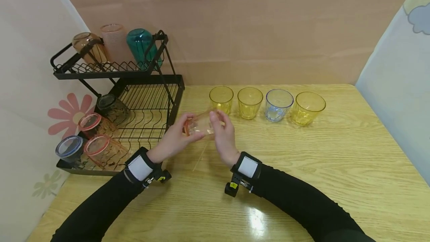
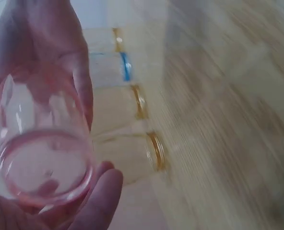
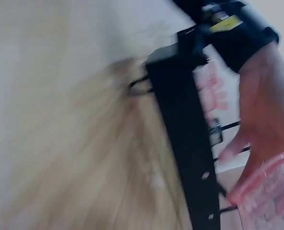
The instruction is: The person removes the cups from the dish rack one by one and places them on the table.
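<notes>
A clear pink glass [image 1: 201,123] lies on its side in the air between both hands, over the table just right of the rack. My left hand [image 1: 173,137] grips its left end, thumb in front and fingers behind. My right hand [image 1: 225,139] holds the other end, with the thumb over the side. In the left wrist view, one round end of the pink glass [image 2: 46,165] faces the camera and fingers wrap both ends. The right wrist view is blurred and catches the left hand [image 3: 266,110] with part of the glass [image 3: 271,196].
A black two-tier rack [image 1: 178,104] stands at left. Its top tier carries an amber glass [image 1: 90,49], a pink glass [image 1: 115,44] and a teal glass [image 1: 142,47]; several upturned glasses sit below. Behind my hands, yellow glasses [image 1: 250,104] and a blue-rimmed glass [image 1: 279,105] stand upright in a row.
</notes>
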{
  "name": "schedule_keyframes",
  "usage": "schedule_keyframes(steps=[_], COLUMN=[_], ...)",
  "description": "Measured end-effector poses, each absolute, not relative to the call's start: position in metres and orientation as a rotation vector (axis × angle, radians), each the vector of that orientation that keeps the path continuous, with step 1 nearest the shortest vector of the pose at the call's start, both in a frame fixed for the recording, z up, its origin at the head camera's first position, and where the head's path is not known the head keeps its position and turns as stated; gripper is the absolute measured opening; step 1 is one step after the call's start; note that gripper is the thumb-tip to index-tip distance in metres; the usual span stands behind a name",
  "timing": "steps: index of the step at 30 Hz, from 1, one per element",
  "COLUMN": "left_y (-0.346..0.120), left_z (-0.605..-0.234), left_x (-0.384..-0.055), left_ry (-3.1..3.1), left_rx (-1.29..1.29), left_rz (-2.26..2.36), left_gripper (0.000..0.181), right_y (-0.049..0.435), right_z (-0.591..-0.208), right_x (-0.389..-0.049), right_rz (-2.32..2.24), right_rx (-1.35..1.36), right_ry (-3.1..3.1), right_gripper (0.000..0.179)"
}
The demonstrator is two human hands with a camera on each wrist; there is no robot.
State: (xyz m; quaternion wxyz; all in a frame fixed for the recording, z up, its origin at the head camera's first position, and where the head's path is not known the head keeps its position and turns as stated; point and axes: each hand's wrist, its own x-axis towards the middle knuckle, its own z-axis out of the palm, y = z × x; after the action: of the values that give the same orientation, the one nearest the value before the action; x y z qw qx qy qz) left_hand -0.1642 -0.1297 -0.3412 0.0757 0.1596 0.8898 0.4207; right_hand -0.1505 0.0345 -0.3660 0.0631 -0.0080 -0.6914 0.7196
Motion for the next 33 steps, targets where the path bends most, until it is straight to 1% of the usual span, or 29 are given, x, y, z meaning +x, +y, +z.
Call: schedule_keyframes(steps=[7, 15, 24, 33], left_y=[-0.155, -0.184, -0.217, -0.239], left_z=[-0.339, -0.329, -0.313, -0.307], left_x=[-0.154, -0.142, -0.139, -0.135], left_ry=[2.814, 3.046, 3.253, 3.353], left_rx=[0.64, 0.714, 0.639, 0.624], left_rz=[0.841, 0.565, 0.363, 0.276], left_gripper=[0.067, 0.071, 0.077, 0.078], right_y=[0.057, 0.075, 0.078, 0.08], right_z=[-0.369, -0.36, -0.359, -0.366], right_x=[-0.164, -0.177, -0.186, -0.191], right_rz=[1.872, 1.452, 0.819, 0.644], right_rx=[0.158, 0.36, 0.599, 0.628], right_ry=[-2.383, -2.644, -2.814, -2.872], right_gripper=[0.058, 0.067, 0.077, 0.077])
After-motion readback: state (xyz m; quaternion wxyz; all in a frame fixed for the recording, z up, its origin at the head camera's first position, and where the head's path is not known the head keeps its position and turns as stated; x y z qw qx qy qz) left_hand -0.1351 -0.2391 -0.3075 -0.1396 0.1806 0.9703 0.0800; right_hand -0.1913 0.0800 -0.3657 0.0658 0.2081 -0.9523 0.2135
